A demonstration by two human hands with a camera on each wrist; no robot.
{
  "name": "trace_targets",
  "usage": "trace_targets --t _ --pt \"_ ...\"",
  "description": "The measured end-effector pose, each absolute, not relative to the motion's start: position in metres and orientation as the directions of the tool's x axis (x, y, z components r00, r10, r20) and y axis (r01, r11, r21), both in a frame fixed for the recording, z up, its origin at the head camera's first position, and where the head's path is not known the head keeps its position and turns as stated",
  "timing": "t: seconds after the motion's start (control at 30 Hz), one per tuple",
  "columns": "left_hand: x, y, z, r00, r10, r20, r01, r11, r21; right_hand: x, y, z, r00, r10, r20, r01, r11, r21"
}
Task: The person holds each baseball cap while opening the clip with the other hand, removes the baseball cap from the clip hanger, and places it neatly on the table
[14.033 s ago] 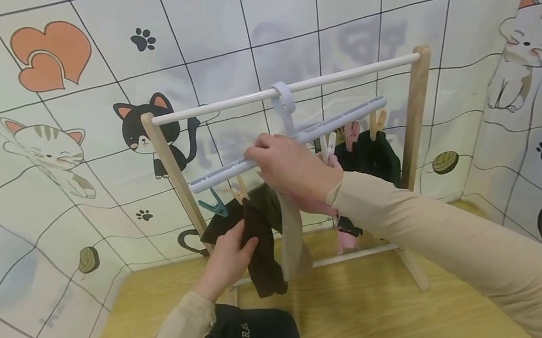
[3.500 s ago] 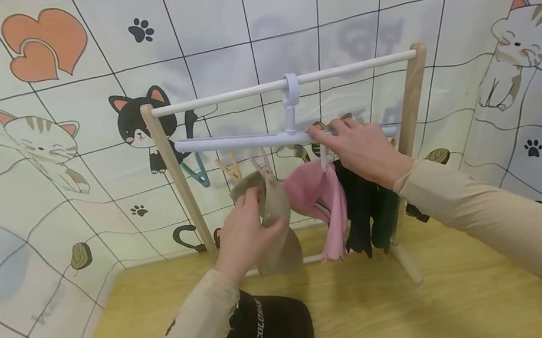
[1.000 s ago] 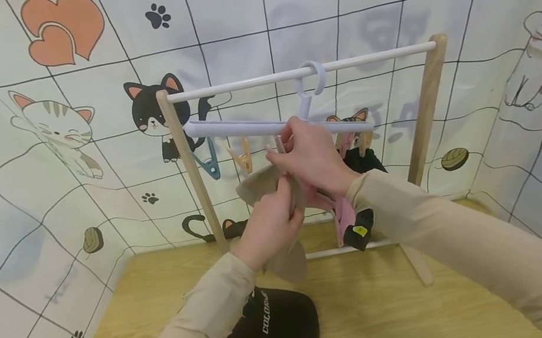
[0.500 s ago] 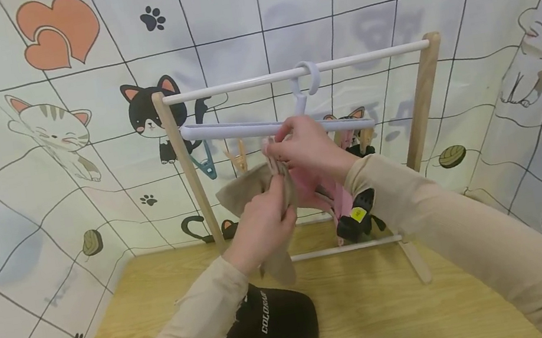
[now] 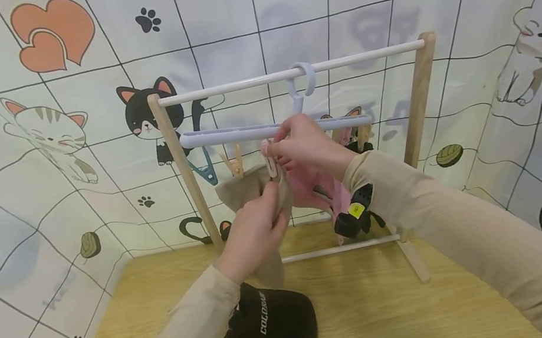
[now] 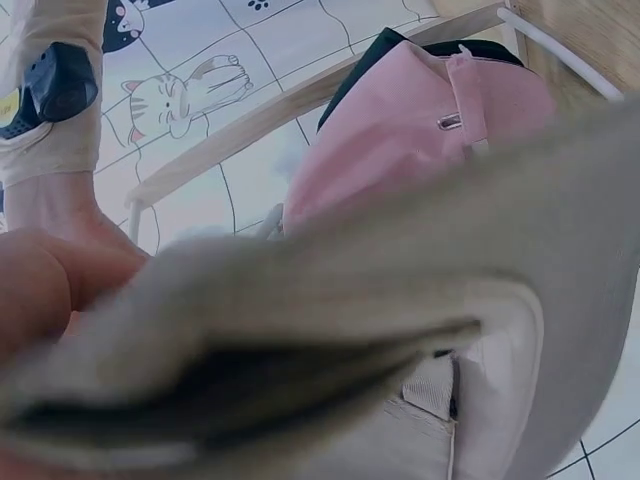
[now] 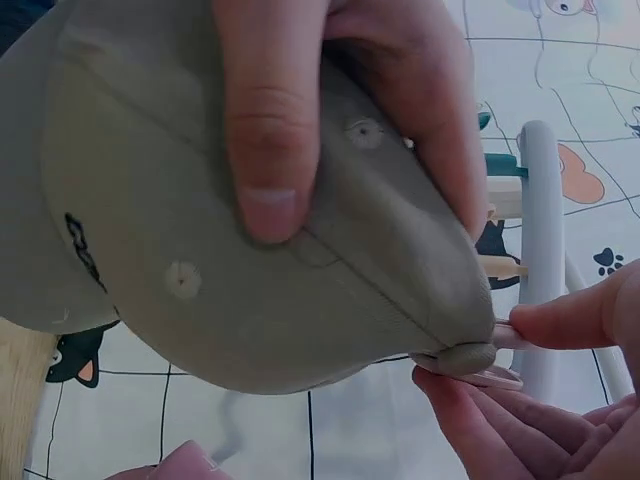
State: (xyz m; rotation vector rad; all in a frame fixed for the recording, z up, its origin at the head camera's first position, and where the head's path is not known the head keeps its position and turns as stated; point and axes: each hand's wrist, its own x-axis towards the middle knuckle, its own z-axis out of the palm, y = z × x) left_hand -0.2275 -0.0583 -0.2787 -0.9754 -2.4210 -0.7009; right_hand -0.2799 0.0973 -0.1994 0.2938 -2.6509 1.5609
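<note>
A beige baseball cap (image 5: 242, 189) hangs at the middle of a white hanger (image 5: 222, 135). My left hand (image 5: 254, 228) grips the cap; in the right wrist view its thumb (image 7: 272, 150) lies on the crown. With thumb and fingers, my right hand (image 5: 307, 145) pinches a pale pink clothespin (image 5: 270, 160) just under the hanger bar. The right wrist view shows this clothespin (image 7: 497, 377) at the cap's top, by the button. The left wrist view looks along the cap's underside (image 6: 440, 400). A teal clothespin (image 5: 204, 171) and a tan clothespin (image 5: 236, 163) hang further left, holding nothing.
A wooden rack (image 5: 171, 144) with a white rail (image 5: 235, 86) carries the hanger. To the right hang a pink cap (image 5: 303, 184) and dark fabric, partly behind my right arm. A dark cap (image 5: 296, 320) lettered "COLORA" lies on the wooden table (image 5: 371, 319), near my left sleeve.
Since the oldest frame, a dark brown cap has left the hanger's left side. My right hand has moved from the hanger bar to the pink clothespin; lately cap and hands shift slightly left.
</note>
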Motion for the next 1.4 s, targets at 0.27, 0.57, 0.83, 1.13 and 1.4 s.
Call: trace_targets --t 0.27,0.57,0.83,1.13,1.4 --pt "-0.227 -0.063 -0.282 -0.629 0.499 0.596 0.748 0.596 0.29 -0.28 0.094 -0.206 -0.957 -0.114 0.266 -0.284 0.556 -0.781" --pt "-0.224 -0.065 -0.288 -0.609 0.515 0.603 0.769 0.569 0.292 -0.277 0.091 -0.212 -0.923 -0.141 0.357 -0.36 0.64 -0.679" --pt "-0.218 -0.063 -0.29 -0.595 0.521 0.613 0.78 0.558 0.283 -0.276 0.09 -0.213 -0.917 -0.119 0.381 -0.358 0.67 -0.651" --pt "-0.203 -0.065 -0.298 -0.685 0.591 0.426 0.728 0.525 0.441 -0.278 0.087 -0.214 -0.919 -0.093 0.383 -0.34 0.678 -0.651" --pt "-0.202 -0.074 -0.31 -0.697 0.596 0.398 0.714 0.532 0.455 -0.277 0.088 -0.215 -0.927 -0.127 0.354 -0.34 0.687 -0.643"
